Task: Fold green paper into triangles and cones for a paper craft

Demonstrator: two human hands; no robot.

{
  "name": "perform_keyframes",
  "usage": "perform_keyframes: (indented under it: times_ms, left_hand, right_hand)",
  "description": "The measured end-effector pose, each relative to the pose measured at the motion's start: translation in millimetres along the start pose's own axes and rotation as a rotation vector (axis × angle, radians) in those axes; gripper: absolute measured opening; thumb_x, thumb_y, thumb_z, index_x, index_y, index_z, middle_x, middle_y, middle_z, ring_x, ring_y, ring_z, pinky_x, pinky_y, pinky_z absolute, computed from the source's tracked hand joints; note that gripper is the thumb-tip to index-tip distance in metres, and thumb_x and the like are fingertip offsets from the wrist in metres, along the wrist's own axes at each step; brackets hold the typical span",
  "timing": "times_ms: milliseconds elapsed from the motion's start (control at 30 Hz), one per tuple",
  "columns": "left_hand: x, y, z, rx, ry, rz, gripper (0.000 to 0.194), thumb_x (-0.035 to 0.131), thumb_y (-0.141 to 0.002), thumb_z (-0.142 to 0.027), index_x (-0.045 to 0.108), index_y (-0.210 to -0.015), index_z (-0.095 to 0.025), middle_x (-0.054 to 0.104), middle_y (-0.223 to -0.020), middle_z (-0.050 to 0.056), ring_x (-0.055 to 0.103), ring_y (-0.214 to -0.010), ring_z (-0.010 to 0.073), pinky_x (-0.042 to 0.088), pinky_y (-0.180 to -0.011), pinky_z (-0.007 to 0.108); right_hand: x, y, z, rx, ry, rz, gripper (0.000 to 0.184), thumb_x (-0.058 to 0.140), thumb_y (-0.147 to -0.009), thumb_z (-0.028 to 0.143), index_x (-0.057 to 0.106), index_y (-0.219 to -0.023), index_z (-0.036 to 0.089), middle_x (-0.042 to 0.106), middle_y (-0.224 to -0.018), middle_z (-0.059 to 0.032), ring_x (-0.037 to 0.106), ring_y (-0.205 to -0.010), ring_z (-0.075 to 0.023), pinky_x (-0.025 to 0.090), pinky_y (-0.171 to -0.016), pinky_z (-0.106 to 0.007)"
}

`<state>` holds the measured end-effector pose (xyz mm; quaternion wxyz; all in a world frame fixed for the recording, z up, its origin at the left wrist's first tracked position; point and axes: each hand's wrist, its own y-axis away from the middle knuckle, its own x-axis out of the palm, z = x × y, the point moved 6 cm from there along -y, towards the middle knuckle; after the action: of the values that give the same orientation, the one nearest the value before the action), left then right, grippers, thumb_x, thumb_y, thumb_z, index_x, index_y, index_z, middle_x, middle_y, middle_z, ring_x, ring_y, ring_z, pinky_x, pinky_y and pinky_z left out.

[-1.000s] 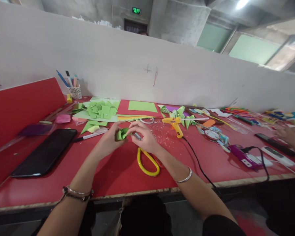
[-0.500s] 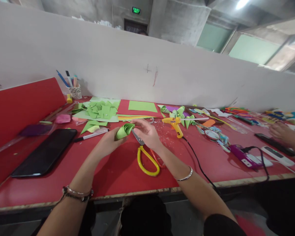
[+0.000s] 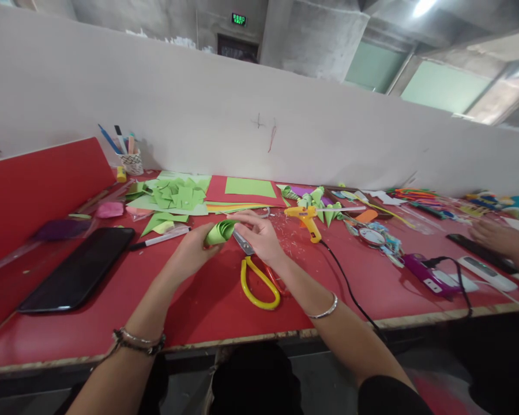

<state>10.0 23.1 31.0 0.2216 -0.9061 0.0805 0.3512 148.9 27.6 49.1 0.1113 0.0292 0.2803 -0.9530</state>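
A strip of green paper [image 3: 219,233], curled into a loose roll, is held up over the red tabletop. My left hand [image 3: 194,249] wraps round its left side, fingers closed on it. With bent fingers, my right hand [image 3: 262,235] grips the roll's right end; its fingertips are partly hidden behind the paper. Beneath and beside the right hand lie scissors [image 3: 259,297] with yellow and red handles, their blades partly covered by the hand.
A yellow glue gun [image 3: 303,218] with a black cord lies to the right. Green paper pieces [image 3: 177,193] are heaped at the back left. A black phone [image 3: 80,268] and a marker [image 3: 162,237] lie left. A co-worker's hand [image 3: 491,235] is at far right.
The green paper roll has turned slightly between my hands, and its opening looks more tightly coiled. My hands have shifted only a little; the scissors and glue gun stay put.
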Motion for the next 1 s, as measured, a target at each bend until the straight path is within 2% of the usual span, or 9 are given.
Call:
perform_keyframes:
  times_ms: [100,167,367,700,1000]
  left_hand:
    - [-0.7,0,-3,0.021,-0.010,0.001,0.025,0.050,-0.072,-0.028,0.056,-0.093,-0.016,0.061,-0.079,0.004,0.053,-0.067,0.0178,0.041,-0.059,0.027]
    - [-0.5,0,-4,0.028,-0.014,0.006,0.024,0.050,-0.072,-0.028,0.056,-0.091,-0.016,0.062,-0.079,0.004,0.053,-0.067,0.0175,0.040,-0.059,0.027]
    - [0.3,-1,-1,0.023,-0.039,0.011,0.026,0.052,-0.071,-0.028,0.056,-0.092,-0.015,0.062,-0.078,0.004,0.053,-0.066,0.0178,0.039,-0.057,0.026]
    - [1.1,0,1,0.019,-0.031,0.032,0.029,0.052,-0.072,-0.028,0.055,-0.098,-0.016,0.063,-0.084,0.004,0.055,-0.071,0.0188,0.041,-0.061,0.026]
    - [-0.7,1,-4,0.036,-0.020,0.034,0.027,0.050,-0.072,-0.026,0.056,-0.096,-0.015,0.063,-0.079,0.003,0.054,-0.067,0.0173,0.040,-0.059,0.025]
  right_hand:
    - [1,2,-6,0.068,-0.006,0.026,0.025,0.055,-0.078,0.037,0.064,-0.098,0.026,0.056,-0.099,-0.0034,0.053,-0.065,-0.0099,0.047,-0.055,-0.025]
    - [2,2,-8,0.082,-0.013,0.036,0.026,0.054,-0.078,0.038,0.064,-0.099,0.026,0.055,-0.100,-0.0036,0.051,-0.060,-0.0083,0.046,-0.052,-0.024]
    - [3,0,3,-0.007,0.070,0.034,0.019,0.054,-0.079,0.032,0.066,-0.093,0.027,0.056,-0.095,-0.0038,0.053,-0.090,-0.0159,0.047,-0.070,-0.029]
    - [4,0,0,-0.038,-0.007,0.046,0.016,0.057,-0.077,0.033,0.067,-0.088,0.026,0.054,-0.092,-0.0027,0.052,-0.091,-0.0149,0.045,-0.076,-0.030]
    - [7,1,-1,-0.033,-0.082,0.075,0.015,0.058,-0.077,0.031,0.067,-0.088,0.027,0.051,-0.092,-0.0022,0.051,-0.088,-0.0140,0.044,-0.075,-0.029]
